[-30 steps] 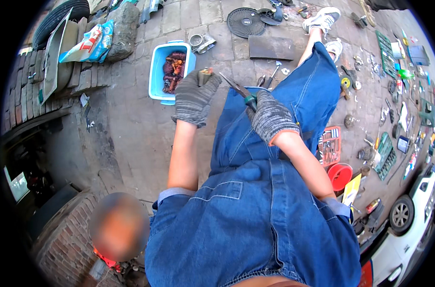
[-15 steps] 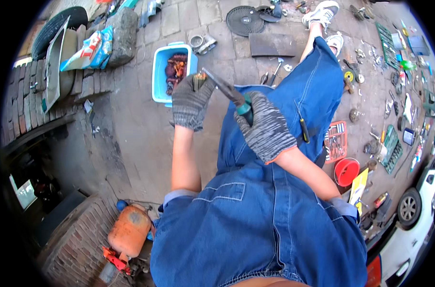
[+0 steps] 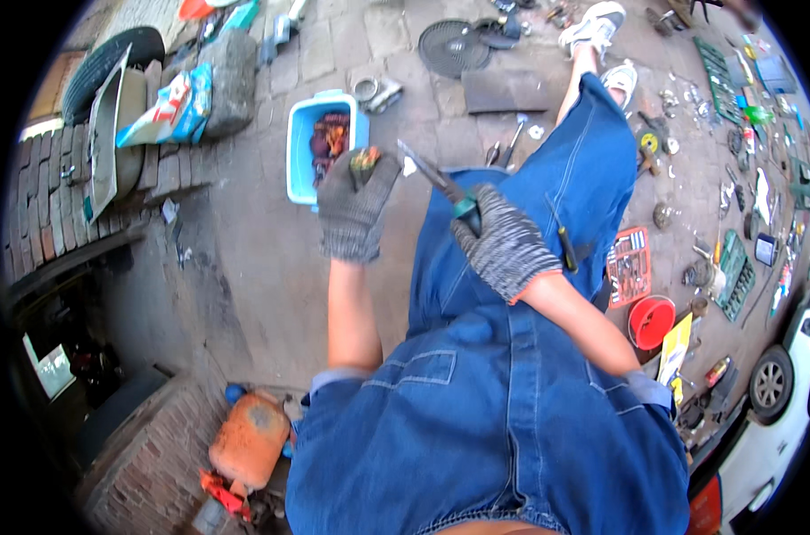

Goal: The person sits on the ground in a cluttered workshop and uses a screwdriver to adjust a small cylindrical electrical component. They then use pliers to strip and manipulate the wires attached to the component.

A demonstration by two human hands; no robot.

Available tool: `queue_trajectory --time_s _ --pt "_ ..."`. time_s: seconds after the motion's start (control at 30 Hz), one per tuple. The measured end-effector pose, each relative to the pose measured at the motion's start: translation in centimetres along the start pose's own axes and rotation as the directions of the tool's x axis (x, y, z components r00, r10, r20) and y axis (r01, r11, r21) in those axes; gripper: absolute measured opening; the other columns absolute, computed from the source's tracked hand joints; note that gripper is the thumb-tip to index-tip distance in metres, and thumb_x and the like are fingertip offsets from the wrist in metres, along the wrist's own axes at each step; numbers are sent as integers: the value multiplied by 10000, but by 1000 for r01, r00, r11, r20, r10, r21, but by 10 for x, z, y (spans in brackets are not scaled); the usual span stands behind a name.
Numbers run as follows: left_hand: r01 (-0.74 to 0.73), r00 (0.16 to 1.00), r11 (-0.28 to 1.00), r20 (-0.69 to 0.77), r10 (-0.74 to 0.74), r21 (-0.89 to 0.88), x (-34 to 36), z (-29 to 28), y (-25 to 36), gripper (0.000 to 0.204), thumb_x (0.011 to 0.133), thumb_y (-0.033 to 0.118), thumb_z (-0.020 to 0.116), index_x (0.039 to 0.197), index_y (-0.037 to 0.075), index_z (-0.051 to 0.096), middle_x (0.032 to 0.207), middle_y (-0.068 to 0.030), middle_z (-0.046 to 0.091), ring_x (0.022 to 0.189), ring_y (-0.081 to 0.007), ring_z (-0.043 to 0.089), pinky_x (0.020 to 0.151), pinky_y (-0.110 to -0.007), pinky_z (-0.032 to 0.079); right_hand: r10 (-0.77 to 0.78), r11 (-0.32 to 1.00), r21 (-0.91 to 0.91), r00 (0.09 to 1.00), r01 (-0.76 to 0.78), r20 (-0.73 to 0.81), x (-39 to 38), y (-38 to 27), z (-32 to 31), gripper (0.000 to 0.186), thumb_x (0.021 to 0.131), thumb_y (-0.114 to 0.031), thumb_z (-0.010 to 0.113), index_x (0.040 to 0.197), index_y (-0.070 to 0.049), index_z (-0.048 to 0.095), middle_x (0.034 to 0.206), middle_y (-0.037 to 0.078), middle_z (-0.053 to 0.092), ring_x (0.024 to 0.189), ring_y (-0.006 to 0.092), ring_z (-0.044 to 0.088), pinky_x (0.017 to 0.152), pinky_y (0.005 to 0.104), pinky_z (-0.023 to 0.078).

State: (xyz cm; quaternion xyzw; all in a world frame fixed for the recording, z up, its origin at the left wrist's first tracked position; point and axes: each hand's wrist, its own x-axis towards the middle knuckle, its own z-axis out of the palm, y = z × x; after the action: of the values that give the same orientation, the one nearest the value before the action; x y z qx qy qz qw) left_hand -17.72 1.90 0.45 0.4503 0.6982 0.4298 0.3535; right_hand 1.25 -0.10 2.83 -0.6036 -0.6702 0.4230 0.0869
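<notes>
My left hand [image 3: 356, 209], in a grey knit glove, is closed around a small lump with green and orange-brown patches [image 3: 365, 160], its top showing above the fingers. To the right, my right hand [image 3: 505, 236], gloved in mottled grey, grips the teal handle of a long, pointed metal tool [image 3: 436, 181]. The tool's tip points up and left toward the lump, with a gap between them. Just beyond my left hand stands a light blue plastic tub [image 3: 299, 165] with reddish-brown and orange copper-like pieces [image 3: 331, 138] in it.
A screwdriver with a yellow and black handle [image 3: 566, 250] lies by my leg. A hammer [image 3: 513, 138], a dark flat plate [image 3: 505, 91] and a round black grille [image 3: 454, 48] lie ahead. On the right are a red bucket [image 3: 652, 322], an orange tool case [image 3: 629, 267] and a white car [image 3: 784, 437].
My left hand has tipped slightly, so more of the lump's top shows. The pointed tool's tip has moved right and down, away from the lump. Both hands sit slightly lower in view.
</notes>
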Motion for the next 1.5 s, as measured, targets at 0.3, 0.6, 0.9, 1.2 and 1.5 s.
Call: queue_trajectory --time_s 0.3,0.6,0.9,1.2,1.5 --pt "-91 996 992 -4 92 87 0 2 -7 226 772 128 683 952 10 613 748 -12 617 582 -64 543 520 -210 444 -7 1000 29 998 9 -57 4 7 0 305 788 -258 594 957 -26 493 885 216 588 810 388 578 694 456 457" --pt "-61 998 984 7 63 -166 -6 9 -3 190 781 109 679 933 15 614 790 -25 620 677 -70 569 560 -214 469 -38 993 113 999 35 27 -6 -3 -1 362 785 -246 625 1021 -6 492 855 211 599 771 377 591 669 425 472" --pt "83 984 918 180 -13 -387 -10 8 19 219 767 82 666 965 8 611 682 -20 591 490 -56 482 419 -187 363 -112 861 506 989 47 98 -12 14 5 326 789 -172 624 1052 -20 503 846 147 605 771 296 606 701 378 481" --pt "209 913 797 404 48 -567 -19 -2 39 483 733 209 698 1097 -61 530 606 1 492 438 -58 417 369 -180 287 -121 990 93 967 103 225 -26 14 -22 379 786 -158 640 1132 -46 533 1050 139 578 999 271 555 882 348 432" --pt "207 882 794 461 102 -572 -23 -8 44 469 696 85 740 1120 7 554 753 -6 579 575 -41 500 466 -166 383 -117 970 233 965 61 236 -25 12 -15 382 769 -247 623 1074 -34 541 896 230 593 786 380 589 695 432 464"
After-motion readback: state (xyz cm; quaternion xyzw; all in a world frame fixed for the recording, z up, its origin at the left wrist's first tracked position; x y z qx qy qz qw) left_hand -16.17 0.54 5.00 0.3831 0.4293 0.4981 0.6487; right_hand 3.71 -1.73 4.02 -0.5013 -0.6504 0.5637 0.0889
